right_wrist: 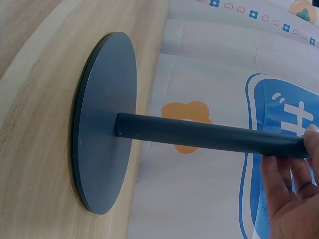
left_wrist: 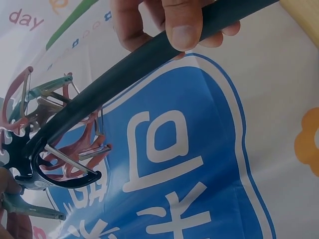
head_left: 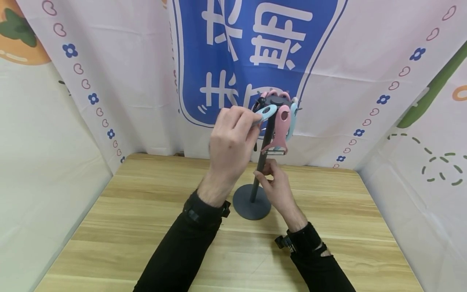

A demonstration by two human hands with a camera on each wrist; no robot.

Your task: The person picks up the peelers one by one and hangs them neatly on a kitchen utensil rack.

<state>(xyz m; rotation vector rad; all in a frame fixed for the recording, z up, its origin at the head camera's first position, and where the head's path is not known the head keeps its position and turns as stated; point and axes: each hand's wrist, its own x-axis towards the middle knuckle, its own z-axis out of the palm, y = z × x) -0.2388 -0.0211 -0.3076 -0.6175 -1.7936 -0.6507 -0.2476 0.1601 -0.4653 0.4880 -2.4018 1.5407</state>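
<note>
A dark rack stand (head_left: 256, 190) rises from a round base, with peelers hung around its top. My left hand (head_left: 233, 136) is up at that top and pinches a light blue peeler (head_left: 267, 112), its holed handle end close to the hooks. Lower down, my right hand (head_left: 275, 184) grips the stand's pole (right_wrist: 209, 134) between thumb and fingers. A pink peeler (head_left: 282, 127) hangs facing me, blade downward. Behind it hangs another light blue peeler (head_left: 292, 121). In the left wrist view a black peeler (left_wrist: 65, 177) hangs beside the pinched one.
The stand's round base (right_wrist: 104, 124) sits flat on the wooden table (head_left: 146, 227). Behind the table hangs a printed cloth (head_left: 138, 81) with a blue panel, and white patterned cloths (head_left: 419, 182) flank both sides.
</note>
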